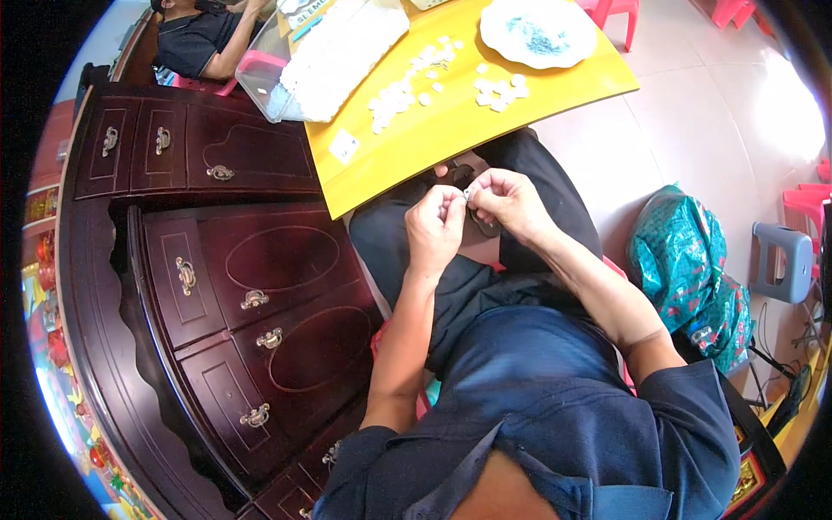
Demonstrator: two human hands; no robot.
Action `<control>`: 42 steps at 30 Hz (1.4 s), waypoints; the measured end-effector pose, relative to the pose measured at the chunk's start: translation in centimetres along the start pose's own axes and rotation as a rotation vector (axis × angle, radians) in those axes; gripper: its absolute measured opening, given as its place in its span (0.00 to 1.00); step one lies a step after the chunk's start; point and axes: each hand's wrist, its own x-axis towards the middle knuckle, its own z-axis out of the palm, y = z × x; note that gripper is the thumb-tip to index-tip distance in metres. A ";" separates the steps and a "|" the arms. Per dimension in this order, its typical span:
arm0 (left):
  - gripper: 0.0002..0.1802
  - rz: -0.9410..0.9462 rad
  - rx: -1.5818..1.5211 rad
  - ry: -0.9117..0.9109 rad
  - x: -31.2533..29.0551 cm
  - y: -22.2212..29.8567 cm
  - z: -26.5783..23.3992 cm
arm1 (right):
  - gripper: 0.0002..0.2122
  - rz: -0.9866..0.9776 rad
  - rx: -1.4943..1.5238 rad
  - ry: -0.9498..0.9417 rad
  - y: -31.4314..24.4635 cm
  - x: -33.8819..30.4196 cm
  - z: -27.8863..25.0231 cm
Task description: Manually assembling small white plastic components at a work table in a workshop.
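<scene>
Above my lap, just off the near edge of the yellow table (572, 95), my two hands meet fingertip to fingertip. My left hand (433, 227) is closed in a pinch, and so is my right hand (513, 206). Between them shows a small whitish piece (466, 196), too small to name. Similar small white pieces (394, 100) lie scattered on the tabletop, with a smaller group (500, 92) to their right. Beyond that group sits a white scalloped plate (494, 42) with small blue bits in it. A white square card (344, 146) lies near the table's left corner.
A clear plastic bin (260, 95) with a large white bag (347, 56) stands at the table's left. Dark wooden drawers (286, 260) fill my left side. On the floor to the right are a green bag (680, 251) and a grey-blue stool (783, 260). Another person (195, 43) sits far left.
</scene>
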 end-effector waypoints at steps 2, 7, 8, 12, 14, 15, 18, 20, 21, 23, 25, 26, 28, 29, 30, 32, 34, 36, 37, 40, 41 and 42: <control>0.00 0.016 0.020 0.005 0.1 -0.2 -0.1 | 0.02 -0.020 -0.072 -0.004 -0.3 0.0 0.1; 0.01 -0.016 0.031 -0.073 0.5 0.2 -0.6 | 0.02 -0.009 -0.107 -0.015 -0.2 0.0 -0.4; 0.02 -0.047 0.035 -0.118 0.6 0.3 -0.8 | 0.02 -0.013 -0.111 -0.017 -0.2 0.0 -0.4; 0.02 -0.020 0.066 -0.099 0.8 0.5 -0.9 | 0.02 0.033 -0.067 -0.006 -0.5 -0.3 -0.1; 0.03 -0.037 0.027 -0.095 0.8 0.5 -0.7 | 0.02 0.015 0.001 -0.021 -0.2 -0.2 -0.2; 0.03 -0.062 -0.009 -0.096 0.8 0.4 -0.7 | 0.02 0.014 0.014 -0.015 -0.2 -0.2 -0.2; 0.05 -0.146 -0.027 -0.204 1.5 0.4 -1.4 | 0.01 0.027 0.056 -0.015 -0.3 -0.1 -0.3; 0.06 -0.189 -0.111 -0.221 1.9 0.8 -1.6 | 0.01 0.024 0.074 -0.002 -0.6 0.0 -0.5; 0.07 -0.231 -0.195 -0.235 2.2 1.1 -1.7 | 0.01 0.020 0.092 0.008 -0.8 0.1 -0.7; 0.09 -0.200 -0.205 -0.205 2.8 0.6 -2.2 | 0.02 0.028 0.113 0.032 -1.0 0.2 -1.1; 0.10 -0.176 -0.112 -0.167 4.1 0.0 -2.8 | 0.02 0.011 0.116 0.076 -1.3 0.5 -1.3; 0.10 -0.171 -0.112 -0.166 4.8 -0.3 -2.5 | 0.02 0.007 0.115 0.074 -1.3 0.5 -1.4; 0.11 -0.009 0.018 -0.035 6.4 0.1 -1.9 | 0.02 0.019 0.142 0.104 -1.5 0.5 -1.7; 0.12 0.046 0.114 -0.002 7.1 0.4 -1.8 | 0.02 0.013 0.140 0.102 -1.5 0.5 -1.9; 0.12 0.050 0.115 0.000 8.0 0.3 -1.7 | 0.03 0.016 0.162 0.106 -1.6 0.5 -1.8; 0.13 0.195 0.422 0.034 10.1 -0.3 -2.0 | 0.03 0.015 0.182 0.103 -1.8 0.5 -1.6; 0.17 0.180 0.474 0.032 11.9 -1.6 -1.7 | 0.03 0.032 0.214 0.123 -1.7 0.6 -1.6; 0.18 0.198 0.598 0.044 13.2 -2.1 -1.1 | 0.03 0.021 0.205 0.126 -1.7 0.5 -1.7; 0.18 0.201 0.597 0.046 13.6 -2.4 -1.0 | 0.03 0.019 0.206 0.121 -1.8 0.4 -1.7; 0.17 0.277 0.696 0.045 13.9 -3.1 -0.9 | 0.03 0.020 0.193 0.115 -2.1 0.4 -1.6; 0.17 0.307 0.680 0.073 13.6 -3.4 -0.9 | 0.03 0.024 0.177 0.113 -2.2 0.4 -1.5; 0.17 0.337 0.660 0.099 13.4 -3.2 -0.7 | 0.03 0.025 0.177 0.115 -2.2 0.3 -1.5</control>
